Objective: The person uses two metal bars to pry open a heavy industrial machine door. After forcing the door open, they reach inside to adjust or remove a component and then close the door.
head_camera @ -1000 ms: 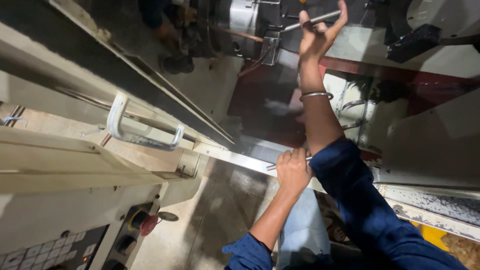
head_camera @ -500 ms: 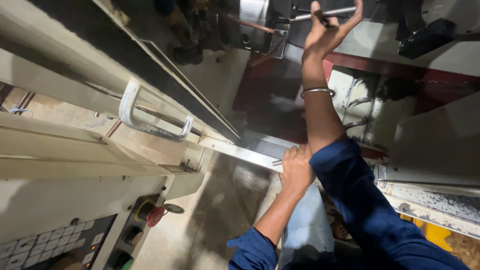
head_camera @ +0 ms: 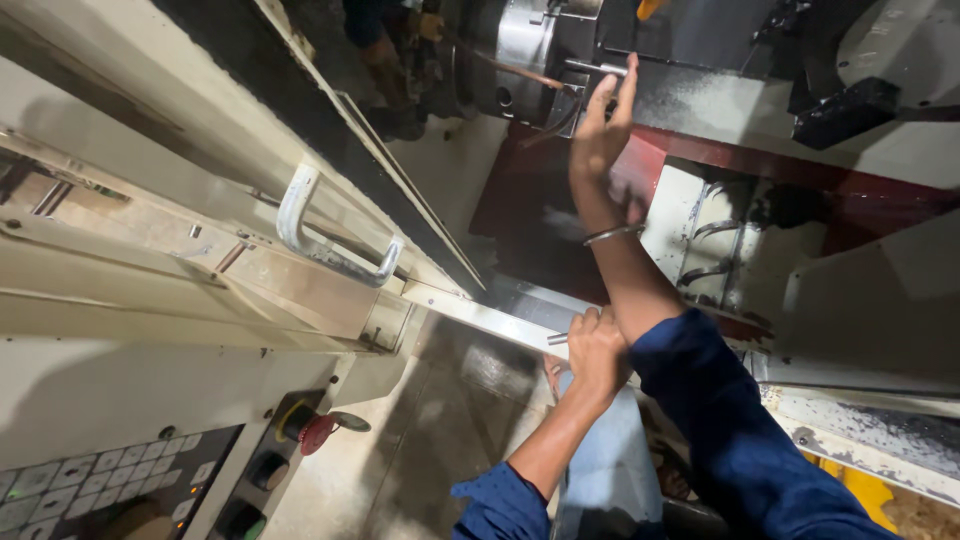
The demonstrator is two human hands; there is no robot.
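My right hand (head_camera: 603,125) reaches up into a lathe enclosure, fingers stretched out beside a thin metal rod (head_camera: 592,67) that sticks out of the round steel chuck (head_camera: 520,48). The fingertips are at the rod and do not wrap it. A metal bangle (head_camera: 612,234) circles that wrist. My left hand (head_camera: 598,352) rests low on the machine's front rail (head_camera: 480,315), closed around a short metal pin (head_camera: 557,339) whose end pokes out to the left. Both arms wear dark blue sleeves.
A cream sliding door with a bent steel handle (head_camera: 330,240) stands at the left. Below it is a control panel with a keypad (head_camera: 90,490) and a red knob (head_camera: 318,432). A dark red sloped bed (head_camera: 790,160) lies behind my right arm.
My right hand was wrapped around the rod at the chuck; now its fingers are straightened beside it. My left hand has stayed on the rail with the pin.
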